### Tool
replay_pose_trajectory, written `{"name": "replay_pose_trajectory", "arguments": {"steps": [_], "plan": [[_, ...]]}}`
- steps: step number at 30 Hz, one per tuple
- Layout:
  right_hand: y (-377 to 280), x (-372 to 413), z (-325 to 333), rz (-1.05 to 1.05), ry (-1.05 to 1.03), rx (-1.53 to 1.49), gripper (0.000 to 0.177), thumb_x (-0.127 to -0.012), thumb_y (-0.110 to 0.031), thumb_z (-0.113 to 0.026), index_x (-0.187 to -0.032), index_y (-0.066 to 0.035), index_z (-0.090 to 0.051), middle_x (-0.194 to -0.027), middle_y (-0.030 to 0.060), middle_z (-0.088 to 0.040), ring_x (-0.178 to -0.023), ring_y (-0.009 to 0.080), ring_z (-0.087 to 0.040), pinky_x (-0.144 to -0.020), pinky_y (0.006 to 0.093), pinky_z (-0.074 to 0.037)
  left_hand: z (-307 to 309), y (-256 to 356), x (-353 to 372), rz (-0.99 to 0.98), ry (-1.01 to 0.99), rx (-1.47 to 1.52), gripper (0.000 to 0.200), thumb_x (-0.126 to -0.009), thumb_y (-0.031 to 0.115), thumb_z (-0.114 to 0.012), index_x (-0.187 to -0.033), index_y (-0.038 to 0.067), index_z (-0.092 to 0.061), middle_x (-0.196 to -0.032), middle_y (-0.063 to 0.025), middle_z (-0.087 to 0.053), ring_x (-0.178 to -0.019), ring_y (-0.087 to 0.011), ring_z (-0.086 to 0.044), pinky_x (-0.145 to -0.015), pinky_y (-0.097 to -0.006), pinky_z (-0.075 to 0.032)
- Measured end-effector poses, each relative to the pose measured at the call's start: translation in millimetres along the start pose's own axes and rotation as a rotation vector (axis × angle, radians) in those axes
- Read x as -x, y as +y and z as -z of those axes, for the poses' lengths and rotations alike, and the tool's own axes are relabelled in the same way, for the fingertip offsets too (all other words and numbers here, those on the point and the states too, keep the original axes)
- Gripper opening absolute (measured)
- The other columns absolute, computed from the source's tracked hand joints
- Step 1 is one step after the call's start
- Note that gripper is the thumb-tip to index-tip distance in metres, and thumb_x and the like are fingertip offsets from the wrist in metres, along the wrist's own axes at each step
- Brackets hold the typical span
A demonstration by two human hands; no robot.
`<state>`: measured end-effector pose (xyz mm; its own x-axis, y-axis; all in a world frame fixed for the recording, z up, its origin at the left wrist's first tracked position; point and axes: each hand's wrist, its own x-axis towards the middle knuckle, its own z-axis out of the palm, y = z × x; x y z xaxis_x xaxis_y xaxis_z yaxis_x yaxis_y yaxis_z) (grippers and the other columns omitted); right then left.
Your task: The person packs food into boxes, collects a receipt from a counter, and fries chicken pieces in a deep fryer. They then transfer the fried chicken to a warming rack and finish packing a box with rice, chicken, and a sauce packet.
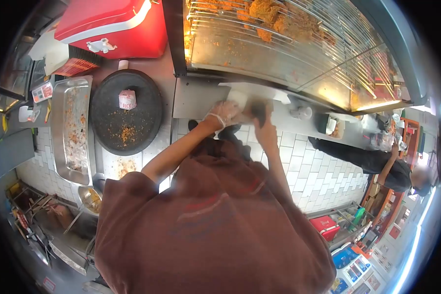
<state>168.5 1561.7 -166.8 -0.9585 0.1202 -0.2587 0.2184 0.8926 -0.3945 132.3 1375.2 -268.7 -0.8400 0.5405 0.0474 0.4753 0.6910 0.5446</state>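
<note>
My left hand (224, 113), in a clear plastic glove, reaches over the steel counter in front of me. Its fingers are smeared by motion beside a small white item (237, 97) at the counter's far side. To its right, my right hand (265, 128) is closed on a dark, blurred object (257, 110) whose kind I cannot tell. A sheet of white paper (274, 93) lies just beyond both hands, below the glass display case (279, 63) holding pieces of fried food (264, 14).
Left of me, a round black tray (149, 128) carries crumbs and a wrapped packet marked RICE (128, 100). Beside it lie a long steel pan (59, 142) and a red cooler (132, 36). Another person (387, 169) stands at the counter's right end, near a small container (334, 128).
</note>
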Motion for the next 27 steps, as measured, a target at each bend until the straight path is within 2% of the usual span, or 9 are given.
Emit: {"name": "replay_pose_trajectory", "arguments": {"steps": [2,6,7,8,15,17,19,22,27], "plan": [[-14,-11,44,-0.18,-0.261,-0.332,0.062,-0.09,-0.035,-0.055,-0.143,-0.013,-0.031,-0.093,0.0301,-0.064,-0.087,0.049,-0.061,-0.072,0.0535,-0.05,-22,-19,1,-0.049,0.187,0.041,0.021,-0.078,0.025,-0.062,-0.091,0.01,-0.064,-0.097,-0.0127,-0.061,-0.087,-0.0311,-0.061,-0.074,-0.0408,-0.053],[-2,5,26,0.059,0.062,-0.354,0.06,-0.092,-0.031,-0.053,-0.144,-0.015,-0.029,-0.11,0.0277,-0.061,-0.097,0.047,-0.059,-0.078,0.0513,-0.05,-5,-12,-3,-0.062,0.171,0.158,0.021,-0.077,0.024,-0.064,-0.091,0.009,-0.064,-0.097,-0.0124,-0.06,-0.087,-0.0321,-0.061,-0.075,-0.0402,-0.053],[-4,3,7,0.194,0.153,-0.265,0.059,-0.092,-0.031,-0.052,-0.144,-0.015,-0.029,-0.103,0.0284,-0.063,-0.094,0.0473,-0.06,-0.077,0.0524,-0.049,-7,-11,-1,-0.001,0.117,0.131,0.024,-0.079,0.027,-0.063,-0.096,0.01,-0.063,-0.104,-0.0126,-0.058,-0.093,-0.0317,-0.059,-0.079,-0.0411,-0.051],[-3,-2,-7,-0.054,-0.099,-0.099,0.061,-0.092,-0.033,-0.052,-0.144,-0.016,-0.028,-0.096,0.029,-0.064,-0.089,0.0489,-0.06,-0.075,0.054,-0.048,-10,-9,3,0.056,0.057,0.103,0.028,-0.082,0.03,-0.062,-0.102,0.011,-0.061,-0.111,-0.0127,-0.056,-0.1,-0.0314,-0.058,-0.083,-0.042,-0.05],[-43,15,78,-0.091,-0.199,-0.364,0.057,-0.091,-0.034,-0.055,-0.142,-0.016,-0.036,-0.086,0.0205,-0.066,-0.062,0.0259,-0.062,-0.057,0.0347,-0.049,14,-4,14,-0.128,0.268,0.091,0.021,-0.076,0.018,-0.07,-0.093,0.009,-0.063,-0.104,-0.012,-0.06,-0.09,-0.0288,-0.06,-0.076,-0.0386,-0.051],[-60,14,78,-0.083,-0.284,-0.449,0.058,-0.092,-0.036,-0.055,-0.142,-0.015,-0.036,-0.083,0.0181,-0.066,-0.048,0.0191,-0.058,-0.045,0.0308,-0.046,29,-1,38,-0.024,0.626,0.167,0.017,-0.075,0.016,-0.071,-0.089,0.009,-0.064,-0.099,-0.0125,-0.063,-0.086,-0.0279,-0.062,-0.074,-0.0386,-0.052],[-78,8,66,0.334,-0.268,-0.566,0.057,-0.092,-0.034,-0.054,-0.143,-0.016,-0.035,-0.097,0.0171,-0.064,-0.048,0.0167,-0.057,-0.045,0.027,-0.046,55,5,74,0.115,0.58,0.185,0.014,-0.074,0.013,-0.071,-0.085,0.009,-0.064,-0.092,-0.0119,-0.064,-0.082,-0.028,-0.063,-0.072,-0.0386,-0.052],[-135,-10,27,0.792,-0.215,-0.397,0.061,-0.089,-0.032,-0.057,-0.143,-0.015,-0.034,-0.123,0.0235,-0.056,-0.08,0.027,-0.066,-0.069,0.0388,-0.052,75,-13,145,0.245,0.83,0.061,0.009,-0.074,0.003,-0.071,-0.078,0.005,-0.063,-0.079,-0.012,-0.066,-0.075,-0.0274,-0.065,-0.066,-0.0371,-0.053],[-238,6,-47,0.911,-0.48,0.035,0.056,-0.084,-0.023,-0.06,-0.138,-0.026,-0.043,-0.109,0.0225,-0.057,-0.099,0.0386,-0.057,-0.087,0.0447,-0.046,158,-66,212,0.929,1.287,0.059,0.016,-0.083,0.009,-0.066,-0.097,0.002,-0.062,-0.096,-0.0145,-0.065,-0.086,-0.022,-0.064,-0.074,-0.0324,-0.051]]}}
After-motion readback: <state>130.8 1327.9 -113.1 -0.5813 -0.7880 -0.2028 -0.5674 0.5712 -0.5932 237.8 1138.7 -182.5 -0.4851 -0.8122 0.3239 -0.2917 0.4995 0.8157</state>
